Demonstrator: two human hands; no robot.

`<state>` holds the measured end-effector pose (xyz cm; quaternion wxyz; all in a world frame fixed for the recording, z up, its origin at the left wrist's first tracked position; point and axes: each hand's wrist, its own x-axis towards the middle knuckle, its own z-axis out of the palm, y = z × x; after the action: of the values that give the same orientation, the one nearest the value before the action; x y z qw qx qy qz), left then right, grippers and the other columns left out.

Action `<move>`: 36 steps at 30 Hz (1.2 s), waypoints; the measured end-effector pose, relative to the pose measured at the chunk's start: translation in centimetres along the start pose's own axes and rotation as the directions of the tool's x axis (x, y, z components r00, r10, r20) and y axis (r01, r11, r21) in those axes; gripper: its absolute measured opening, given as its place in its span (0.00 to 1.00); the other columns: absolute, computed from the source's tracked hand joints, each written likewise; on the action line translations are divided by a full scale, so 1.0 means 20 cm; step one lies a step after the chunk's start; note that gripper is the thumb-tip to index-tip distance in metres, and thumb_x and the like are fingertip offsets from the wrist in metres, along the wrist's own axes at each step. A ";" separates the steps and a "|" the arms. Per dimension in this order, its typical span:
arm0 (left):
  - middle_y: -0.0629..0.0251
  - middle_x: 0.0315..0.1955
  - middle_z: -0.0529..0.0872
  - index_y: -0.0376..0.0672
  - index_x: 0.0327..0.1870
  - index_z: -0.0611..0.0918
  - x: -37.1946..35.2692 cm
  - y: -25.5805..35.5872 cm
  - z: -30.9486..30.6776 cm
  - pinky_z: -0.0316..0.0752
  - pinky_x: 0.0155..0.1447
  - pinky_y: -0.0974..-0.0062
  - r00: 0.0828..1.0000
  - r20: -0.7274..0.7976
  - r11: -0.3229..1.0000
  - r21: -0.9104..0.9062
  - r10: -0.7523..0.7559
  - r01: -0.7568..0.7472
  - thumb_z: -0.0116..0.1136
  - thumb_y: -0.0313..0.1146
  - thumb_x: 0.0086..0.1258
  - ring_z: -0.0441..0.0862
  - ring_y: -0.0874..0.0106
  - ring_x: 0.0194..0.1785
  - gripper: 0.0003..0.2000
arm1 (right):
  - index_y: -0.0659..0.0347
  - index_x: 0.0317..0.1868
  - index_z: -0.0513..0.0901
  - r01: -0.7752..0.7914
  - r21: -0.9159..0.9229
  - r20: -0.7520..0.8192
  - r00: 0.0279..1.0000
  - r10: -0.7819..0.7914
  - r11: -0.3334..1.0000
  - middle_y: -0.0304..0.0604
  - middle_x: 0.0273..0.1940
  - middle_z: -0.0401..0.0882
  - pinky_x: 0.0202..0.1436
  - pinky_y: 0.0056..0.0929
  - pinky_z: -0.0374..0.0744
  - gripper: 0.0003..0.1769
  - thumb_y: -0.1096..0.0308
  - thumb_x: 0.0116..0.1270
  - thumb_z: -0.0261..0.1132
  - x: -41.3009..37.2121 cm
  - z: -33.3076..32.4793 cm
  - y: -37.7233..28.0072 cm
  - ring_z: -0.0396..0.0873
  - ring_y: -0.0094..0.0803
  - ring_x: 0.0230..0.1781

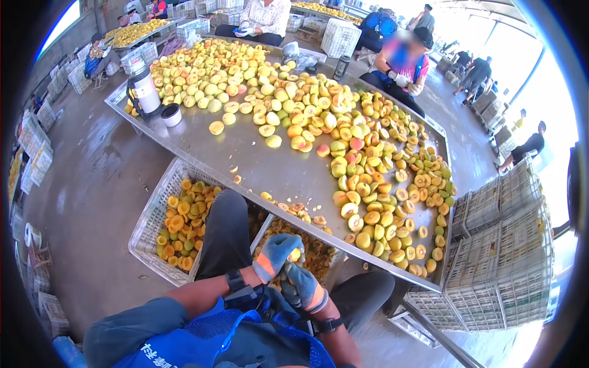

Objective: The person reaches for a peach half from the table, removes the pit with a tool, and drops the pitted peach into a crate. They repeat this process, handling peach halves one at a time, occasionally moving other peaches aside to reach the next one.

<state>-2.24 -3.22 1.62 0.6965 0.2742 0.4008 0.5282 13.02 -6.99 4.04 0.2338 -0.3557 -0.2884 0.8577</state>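
Note:
My left hand [276,257], in a blue and orange work glove, is closed around a yellow peach half [295,254], of which only a small part shows. My right hand [305,288], in a grey and orange glove, is pressed up just below it with its fingers curled; what they grip, if anything, is hidden. Both hands are over my lap, above a crate [262,236] of pits and scraps. Beyond them, a metal table [245,153] carries many halved peaches [368,178], some with pits showing.
A white crate [147,230] of pitted peach halves stands left of my knee. On the table are a thermos [145,92], its cup [171,115] and a dark bottle [342,66]. Stacked crates [491,264] rise at the right. Co-workers [402,67] sit across the table.

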 end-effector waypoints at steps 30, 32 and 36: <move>0.67 0.34 0.87 0.37 0.42 0.86 -0.08 0.02 -0.06 0.79 0.46 0.76 0.994 -0.107 0.951 0.305 -0.016 0.048 0.65 0.40 0.76 0.84 0.77 0.39 0.13 | 0.61 0.49 0.81 0.081 -0.475 -0.085 0.987 -0.138 0.876 0.32 0.27 0.75 0.26 0.22 0.66 0.21 0.49 0.82 0.56 0.03 -0.03 0.10 0.70 0.20 0.23; 0.68 0.35 0.87 0.38 0.43 0.87 -0.07 0.00 -0.08 0.77 0.46 0.76 0.996 -0.089 0.895 0.441 -0.028 0.065 0.67 0.41 0.74 0.81 0.79 0.40 0.13 | 0.64 0.53 0.81 0.125 -0.661 -0.097 0.963 -0.250 0.739 0.40 0.32 0.81 0.31 0.29 0.73 0.23 0.50 0.82 0.55 0.06 -0.08 0.15 0.77 0.29 0.28; 0.67 0.35 0.87 0.38 0.44 0.87 -0.05 0.01 -0.07 0.77 0.45 0.75 0.995 -0.101 0.793 0.605 -0.012 0.071 0.68 0.41 0.73 0.80 0.78 0.39 0.13 | 0.66 0.63 0.76 0.102 -0.955 -0.018 0.918 -0.397 0.279 0.65 0.45 0.86 0.48 0.53 0.80 0.25 0.52 0.81 0.55 0.08 -0.09 0.16 0.85 0.63 0.45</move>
<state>-3.59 -4.20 1.30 0.5641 0.4497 0.5864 0.3685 12.73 -7.75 0.15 0.1506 -0.4801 -0.7509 0.4278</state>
